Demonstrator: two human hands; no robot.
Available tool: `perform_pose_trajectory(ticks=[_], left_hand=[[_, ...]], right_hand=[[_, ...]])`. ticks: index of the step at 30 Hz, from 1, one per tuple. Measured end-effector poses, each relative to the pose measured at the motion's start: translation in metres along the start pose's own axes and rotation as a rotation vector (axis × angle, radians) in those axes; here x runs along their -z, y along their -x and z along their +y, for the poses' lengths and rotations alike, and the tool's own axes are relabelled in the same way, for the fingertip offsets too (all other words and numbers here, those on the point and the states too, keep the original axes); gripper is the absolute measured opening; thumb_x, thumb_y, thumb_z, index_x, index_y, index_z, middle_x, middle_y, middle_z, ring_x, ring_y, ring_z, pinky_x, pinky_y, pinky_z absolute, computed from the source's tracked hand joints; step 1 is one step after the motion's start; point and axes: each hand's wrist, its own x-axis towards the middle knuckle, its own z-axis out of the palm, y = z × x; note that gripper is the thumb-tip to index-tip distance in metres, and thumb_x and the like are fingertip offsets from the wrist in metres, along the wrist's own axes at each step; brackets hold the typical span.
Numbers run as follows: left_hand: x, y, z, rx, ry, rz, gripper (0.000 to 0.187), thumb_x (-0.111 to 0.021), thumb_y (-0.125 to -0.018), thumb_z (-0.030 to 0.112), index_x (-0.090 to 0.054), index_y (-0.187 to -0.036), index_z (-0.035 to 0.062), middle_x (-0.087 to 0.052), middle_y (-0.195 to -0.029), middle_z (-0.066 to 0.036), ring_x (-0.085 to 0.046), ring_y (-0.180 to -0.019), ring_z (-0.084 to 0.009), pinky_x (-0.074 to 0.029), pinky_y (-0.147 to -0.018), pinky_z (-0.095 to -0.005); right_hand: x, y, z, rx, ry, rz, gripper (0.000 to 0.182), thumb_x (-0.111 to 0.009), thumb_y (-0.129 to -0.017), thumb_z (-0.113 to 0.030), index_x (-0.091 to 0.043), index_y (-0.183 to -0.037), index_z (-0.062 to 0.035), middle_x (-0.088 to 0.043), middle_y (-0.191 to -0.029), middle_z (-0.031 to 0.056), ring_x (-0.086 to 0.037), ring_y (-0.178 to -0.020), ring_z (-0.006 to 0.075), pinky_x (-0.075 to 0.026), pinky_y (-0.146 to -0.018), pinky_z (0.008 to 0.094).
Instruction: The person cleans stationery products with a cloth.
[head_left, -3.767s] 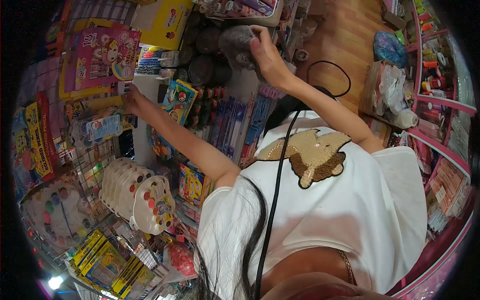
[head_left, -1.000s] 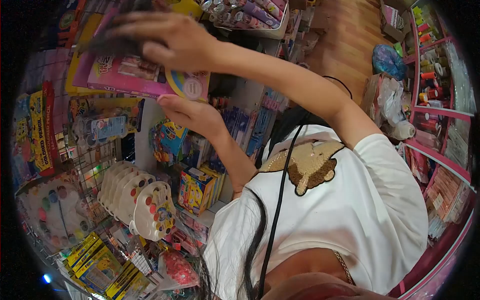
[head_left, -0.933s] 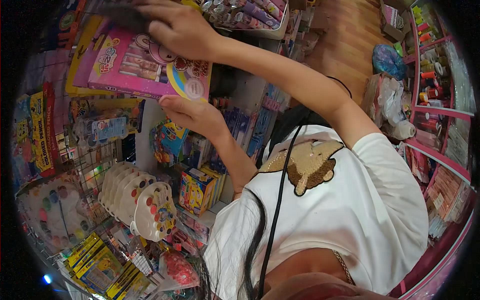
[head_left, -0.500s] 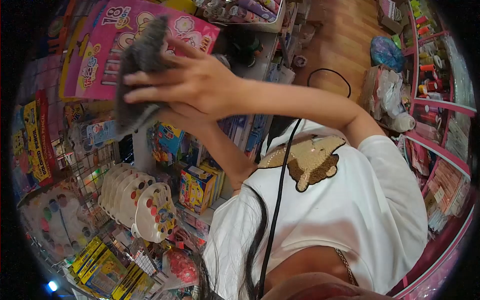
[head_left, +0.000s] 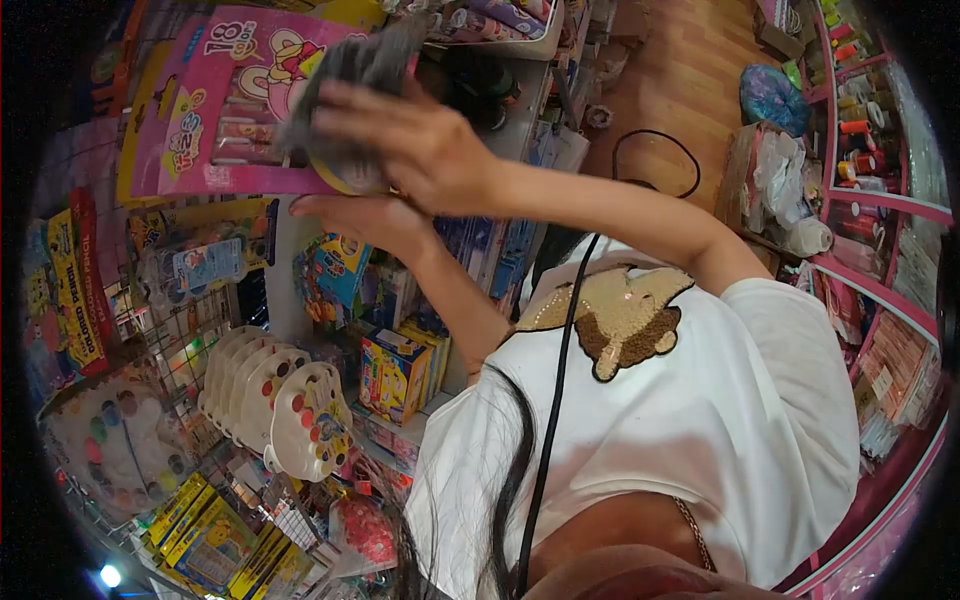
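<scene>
My right hand [head_left: 410,145] reaches across from the right, its fingers blurred and pressed on a dark grey cloth [head_left: 375,60]. Beneath the cloth shows the curved, yellowish edge of a thing [head_left: 350,182] that is mostly covered; I cannot make out its kind. My left hand [head_left: 370,222] is just below, palm side up, with fingers pointing left under that edge, apparently supporting it. Right behind both hands hangs a pink pack marked "18 colors" [head_left: 200,150], partly hidden by the cloth.
Paint palettes [head_left: 310,420] hang on a wire rack at the left, above yellow packs [head_left: 215,540]. Boxes [head_left: 395,375] stand on a shelf by my left forearm. A white bin [head_left: 545,45] holds rolled goods. Pink shelves [head_left: 890,215] with thread spools line the right. A black cable [head_left: 565,370] crosses my shirt.
My right hand and the cloth have moved right and slightly up, uncovering more of the pink pack. My left hand now shows more below the cloth, with a curved yellowish edge above it.
</scene>
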Motion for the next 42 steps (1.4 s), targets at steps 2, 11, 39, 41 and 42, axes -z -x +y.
perform_pose_trajectory(ticks=[2,11,39,41,42], left_hand=[[0.005,-0.003,-0.005,-0.153,-0.089,-0.145,0.057,-0.015,-0.094,0.037,-0.01,-0.133,-0.0052,-0.023,-0.133,-0.026,-0.025,-0.123,-0.0346,-0.024,-0.101,-0.0385],[0.001,0.014,0.018,0.051,-0.122,0.024,0.054,-0.014,-0.095,0.032,-0.011,-0.133,-0.0058,-0.011,-0.136,-0.028,-0.02,-0.127,-0.0332,-0.018,-0.104,-0.0353],[-0.008,-0.005,0.006,0.202,0.502,0.229,0.051,-0.05,-0.086,0.037,-0.043,-0.108,-0.0081,-0.047,-0.109,-0.014,-0.046,-0.095,-0.0161,-0.037,-0.084,-0.0305],[-0.003,-0.011,0.0,0.214,0.491,0.216,0.048,-0.051,-0.086,0.035,-0.044,-0.107,-0.0077,-0.048,-0.106,-0.014,-0.047,-0.092,-0.016,-0.038,-0.082,-0.0302],[-0.001,-0.013,-0.005,0.203,0.467,0.186,0.047,-0.051,-0.086,0.034,-0.044,-0.106,-0.0075,-0.049,-0.105,-0.013,-0.047,-0.09,-0.0159,-0.039,-0.081,-0.0302]], right_hand=[[0.001,0.007,-0.014,0.184,0.171,-0.086,0.053,-0.045,-0.072,-0.012,-0.045,-0.123,-0.027,-0.042,-0.13,-0.0029,-0.052,-0.105,0.0199,-0.01,-0.106,0.0475],[-0.007,-0.081,0.021,-0.005,0.086,0.134,0.042,-0.042,-0.08,-0.023,-0.046,-0.121,-0.0156,-0.048,-0.122,0.0087,-0.053,-0.101,0.026,-0.023,-0.1,0.0525],[0.037,-0.026,0.017,-0.13,0.018,-0.02,0.046,-0.052,-0.078,-0.021,-0.043,-0.122,-0.0108,-0.056,-0.099,0.0158,-0.056,-0.088,0.0314,-0.045,-0.076,0.037],[0.039,-0.029,0.021,-0.121,-0.077,-0.034,0.046,-0.052,-0.078,-0.019,-0.043,-0.123,-0.0104,-0.056,-0.1,0.0171,-0.055,-0.09,0.0327,-0.044,-0.078,0.0372],[0.041,-0.037,0.024,-0.114,-0.104,-0.073,0.047,-0.052,-0.078,-0.018,-0.043,-0.123,-0.0103,-0.055,-0.102,0.0176,-0.054,-0.091,0.0332,-0.043,-0.079,0.0371]])
